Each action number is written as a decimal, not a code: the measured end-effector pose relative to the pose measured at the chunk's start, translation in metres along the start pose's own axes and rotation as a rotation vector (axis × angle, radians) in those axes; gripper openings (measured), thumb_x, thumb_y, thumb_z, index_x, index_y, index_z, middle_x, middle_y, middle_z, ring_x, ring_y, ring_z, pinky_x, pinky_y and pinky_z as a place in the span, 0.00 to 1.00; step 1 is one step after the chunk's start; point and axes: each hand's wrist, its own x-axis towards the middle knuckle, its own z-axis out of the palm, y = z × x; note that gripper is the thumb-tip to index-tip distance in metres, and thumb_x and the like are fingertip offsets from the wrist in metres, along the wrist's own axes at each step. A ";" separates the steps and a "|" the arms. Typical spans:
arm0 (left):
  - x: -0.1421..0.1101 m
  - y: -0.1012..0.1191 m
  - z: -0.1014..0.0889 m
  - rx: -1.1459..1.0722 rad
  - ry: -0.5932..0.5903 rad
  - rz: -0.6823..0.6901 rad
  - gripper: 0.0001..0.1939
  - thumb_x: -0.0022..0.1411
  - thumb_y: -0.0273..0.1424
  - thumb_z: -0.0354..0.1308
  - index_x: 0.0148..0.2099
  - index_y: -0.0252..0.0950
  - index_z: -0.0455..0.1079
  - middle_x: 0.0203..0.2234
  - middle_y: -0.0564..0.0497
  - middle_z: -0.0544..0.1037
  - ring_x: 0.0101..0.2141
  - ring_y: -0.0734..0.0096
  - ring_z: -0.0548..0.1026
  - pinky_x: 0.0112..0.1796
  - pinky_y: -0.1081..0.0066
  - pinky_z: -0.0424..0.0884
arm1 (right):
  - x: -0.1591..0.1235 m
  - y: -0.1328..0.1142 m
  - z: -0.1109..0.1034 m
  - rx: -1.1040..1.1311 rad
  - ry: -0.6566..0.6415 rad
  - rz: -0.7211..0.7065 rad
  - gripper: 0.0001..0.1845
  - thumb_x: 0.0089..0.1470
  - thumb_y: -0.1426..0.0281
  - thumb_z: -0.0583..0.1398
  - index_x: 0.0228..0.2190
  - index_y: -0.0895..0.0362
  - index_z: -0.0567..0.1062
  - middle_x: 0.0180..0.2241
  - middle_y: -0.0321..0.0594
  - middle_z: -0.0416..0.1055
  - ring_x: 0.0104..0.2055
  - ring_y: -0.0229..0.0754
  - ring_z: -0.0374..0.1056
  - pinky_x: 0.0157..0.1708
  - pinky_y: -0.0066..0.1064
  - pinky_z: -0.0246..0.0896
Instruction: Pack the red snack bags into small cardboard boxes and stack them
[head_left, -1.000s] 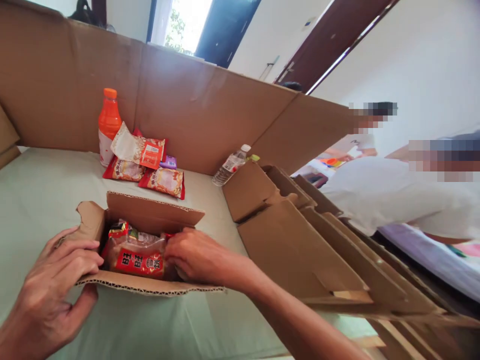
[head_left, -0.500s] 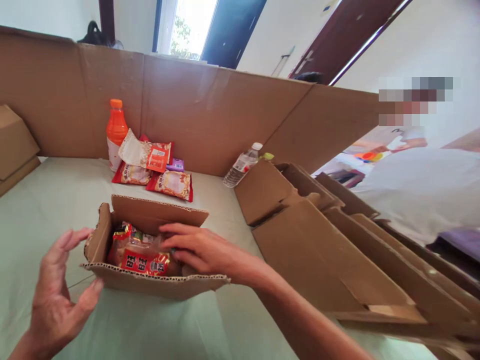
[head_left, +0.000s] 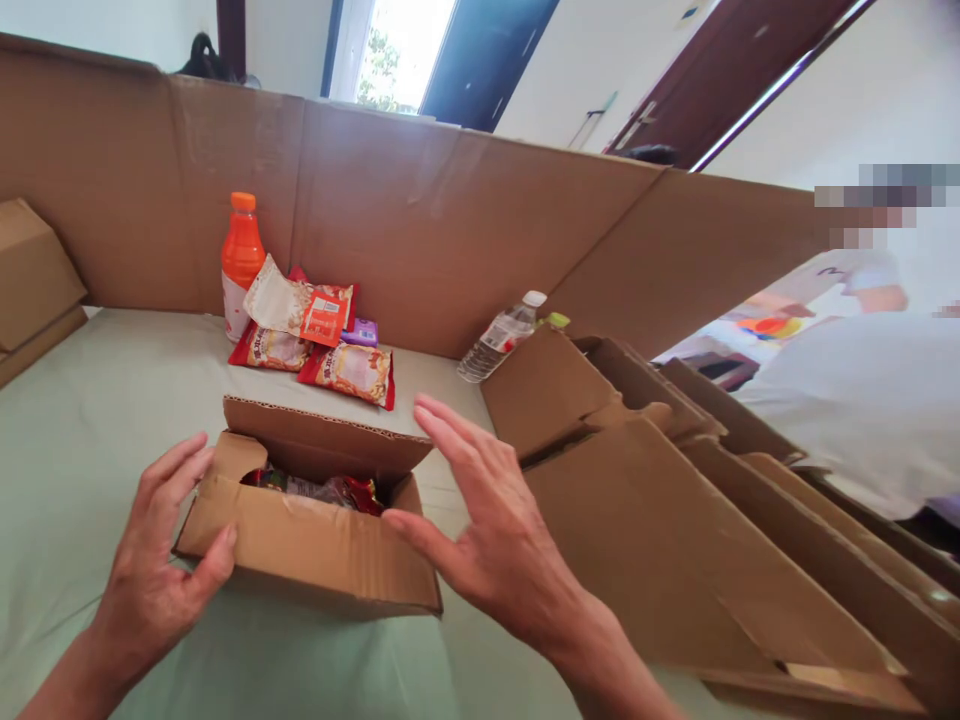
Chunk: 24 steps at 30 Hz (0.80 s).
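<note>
A small open cardboard box [head_left: 315, 540] stands on the pale green surface, with red snack packets [head_left: 330, 490] showing inside. My left hand [head_left: 161, 565] cups the box's left end, thumb on its front wall and fingers spread. On the box's right end rests my right hand [head_left: 487, 525], fingers apart and thumb at the front corner. Both hands hold the box between them.
Behind the box lie several snack packets [head_left: 349, 370], with an orange drink bottle [head_left: 241, 260] and a tilted water bottle [head_left: 502, 335]. Flattened cartons [head_left: 675, 520] are stacked at the right. A tall cardboard wall [head_left: 450, 220] rings the table. Another person in white [head_left: 862, 400] is beyond it.
My right hand came out of the box and now rests against its right end. My left hand closed in on the left end. The front flap stands up, hiding most of the packets.
</note>
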 end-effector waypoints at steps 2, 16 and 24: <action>0.000 -0.001 -0.001 -0.001 -0.036 -0.005 0.28 0.66 0.29 0.55 0.67 0.44 0.57 0.64 0.41 0.63 0.61 0.52 0.67 0.58 0.49 0.70 | 0.003 -0.001 0.007 0.048 -0.112 -0.056 0.31 0.65 0.55 0.56 0.62 0.58 0.64 0.56 0.56 0.72 0.56 0.56 0.70 0.53 0.51 0.66; 0.025 -0.037 -0.010 -0.400 -0.538 0.091 0.28 0.59 0.34 0.61 0.62 0.52 0.68 0.69 0.47 0.57 0.66 0.47 0.59 0.60 0.42 0.64 | -0.032 0.013 0.017 0.084 -0.330 -0.176 0.28 0.68 0.61 0.53 0.66 0.50 0.61 0.67 0.43 0.61 0.68 0.48 0.57 0.64 0.48 0.57; -0.002 -0.022 -0.003 -0.255 -0.401 0.126 0.35 0.44 0.36 0.75 0.56 0.43 0.74 0.64 0.39 0.63 0.65 0.39 0.57 0.62 0.37 0.57 | -0.035 0.042 0.046 0.039 -0.193 -0.200 0.26 0.65 0.59 0.53 0.62 0.39 0.68 0.66 0.37 0.63 0.68 0.58 0.57 0.58 0.51 0.63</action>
